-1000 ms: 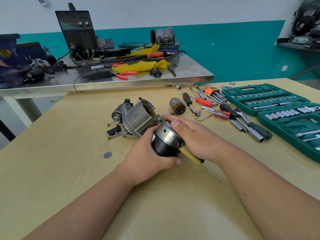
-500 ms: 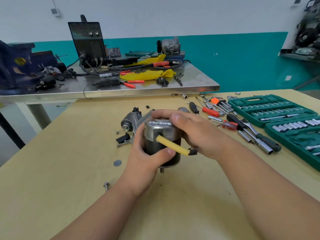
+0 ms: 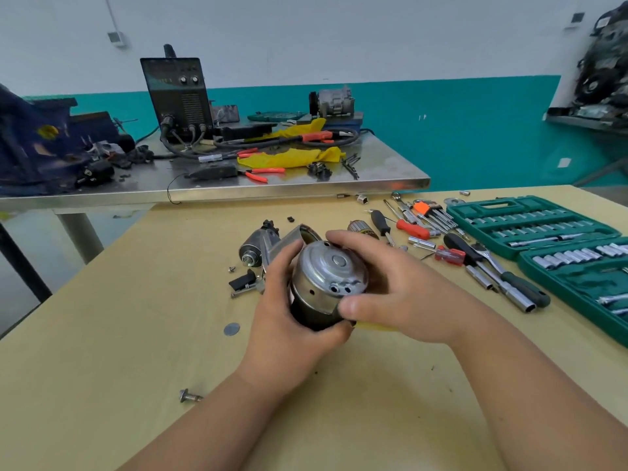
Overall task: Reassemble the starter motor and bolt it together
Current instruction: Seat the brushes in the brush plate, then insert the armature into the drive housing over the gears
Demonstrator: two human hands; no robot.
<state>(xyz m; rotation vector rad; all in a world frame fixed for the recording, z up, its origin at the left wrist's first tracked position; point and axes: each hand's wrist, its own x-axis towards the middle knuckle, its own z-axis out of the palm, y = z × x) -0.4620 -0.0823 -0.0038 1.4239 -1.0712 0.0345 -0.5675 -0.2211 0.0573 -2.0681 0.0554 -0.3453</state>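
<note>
The pale wooden table [image 3: 112, 334] carries a bolt [image 3: 190, 396] near its front, with a metal disc [image 3: 231, 329] farther in. A red screwdriver [image 3: 413, 229] and a green socket case [image 3: 530, 226] lie at right.

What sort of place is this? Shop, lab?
Most likely an auto repair or training workshop: a welder on a steel bench, open socket sets beside the work, and a half-assembled starter motor in hand.

Socket set [image 3: 530, 226] right of motor body [image 3: 326, 283]; bolt [image 3: 189, 396] lies left
</note>
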